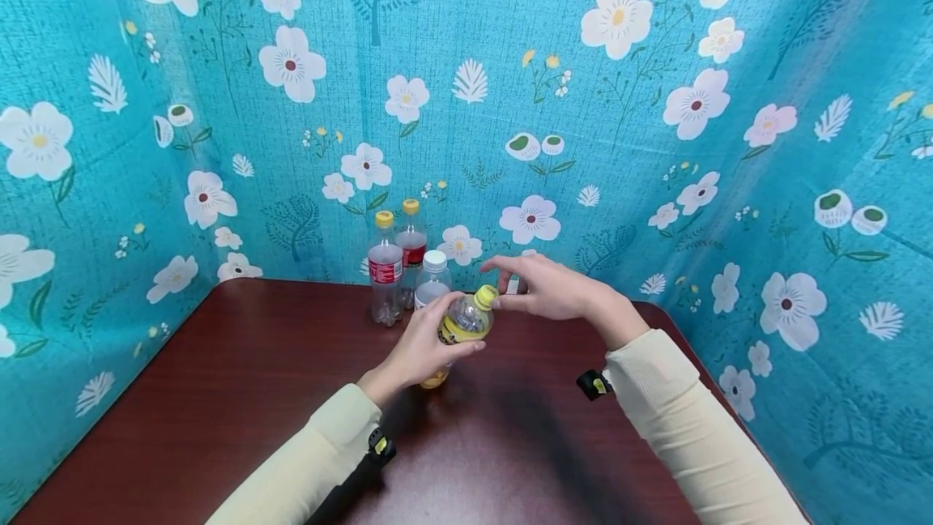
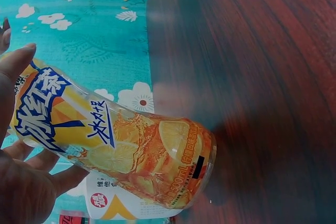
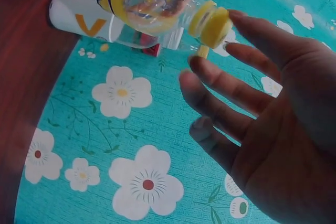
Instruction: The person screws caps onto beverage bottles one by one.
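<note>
My left hand (image 1: 425,340) grips a bottle of iced tea (image 2: 136,140) around its yellow label, holding it tilted above the table. The bottle has a yellow cap (image 1: 485,296) and amber-coloured artwork toward its base. At the cap is my right hand (image 1: 543,286); its thumb tip reaches the cap's top while the other fingers are spread apart from it. Close behind the iced tea stands a white-capped bottle (image 1: 434,262) with a white label, partly hidden by the left hand and the held bottle.
Two clear bottles with red labels and yellow caps, a nearer one (image 1: 385,270) and a farther one (image 1: 411,245), stand at the back of the dark red-brown table (image 1: 240,371). A blue flowered curtain (image 1: 466,104) surrounds the table's back and sides.
</note>
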Demonstrator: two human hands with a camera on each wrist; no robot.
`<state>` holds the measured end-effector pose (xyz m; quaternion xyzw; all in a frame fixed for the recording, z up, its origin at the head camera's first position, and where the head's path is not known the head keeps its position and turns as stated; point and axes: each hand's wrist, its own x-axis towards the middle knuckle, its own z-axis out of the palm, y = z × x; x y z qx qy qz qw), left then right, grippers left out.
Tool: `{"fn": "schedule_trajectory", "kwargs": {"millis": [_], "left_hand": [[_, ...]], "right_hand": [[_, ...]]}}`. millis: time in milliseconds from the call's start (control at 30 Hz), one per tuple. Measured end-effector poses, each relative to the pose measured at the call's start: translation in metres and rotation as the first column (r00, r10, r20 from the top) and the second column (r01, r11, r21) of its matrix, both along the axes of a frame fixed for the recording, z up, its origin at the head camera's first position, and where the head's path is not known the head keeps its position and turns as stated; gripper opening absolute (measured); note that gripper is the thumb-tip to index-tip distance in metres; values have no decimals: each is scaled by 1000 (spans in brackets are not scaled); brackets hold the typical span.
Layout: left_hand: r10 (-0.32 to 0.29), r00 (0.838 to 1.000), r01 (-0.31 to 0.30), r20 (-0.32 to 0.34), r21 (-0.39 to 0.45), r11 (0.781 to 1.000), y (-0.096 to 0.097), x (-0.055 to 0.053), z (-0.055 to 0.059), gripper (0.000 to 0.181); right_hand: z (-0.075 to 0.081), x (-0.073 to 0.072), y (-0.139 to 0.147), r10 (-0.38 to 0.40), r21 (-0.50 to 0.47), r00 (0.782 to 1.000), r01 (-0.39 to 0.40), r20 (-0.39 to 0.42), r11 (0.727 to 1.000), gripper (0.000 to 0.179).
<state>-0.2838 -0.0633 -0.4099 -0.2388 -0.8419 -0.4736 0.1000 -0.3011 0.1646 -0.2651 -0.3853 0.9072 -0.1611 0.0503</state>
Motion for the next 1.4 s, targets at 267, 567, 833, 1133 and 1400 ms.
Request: {"fn": "schedule_trajectory", "kwargs": {"millis": [267,567,833,1133,1400], "left_hand": [[-4,1000,4,-12,-2,1000,0,1,-1,73],[-4,1000,4,-16,1,1000,2,3,1,74],[-4,1000,4,7,-3,1000,-1,3,-1,74],[-14,1000,14,1,5,1000,-3,0,-2,74],[-12,1000,12,19,9,1000,-3,2,-1,74]], "right_hand": [[-5,-1,-5,40,-12,999,-40,30,999,22],[-15,-1,-16,-149,72,960,171,-235,983,58],[-7,-1,-7,-60,-9,993,59,-99,998,25],[-7,-1,-10,72,-17,996,-71,49,997,31],[-14,-2,-21,-59,30,983,65,-174,997,36]]}}
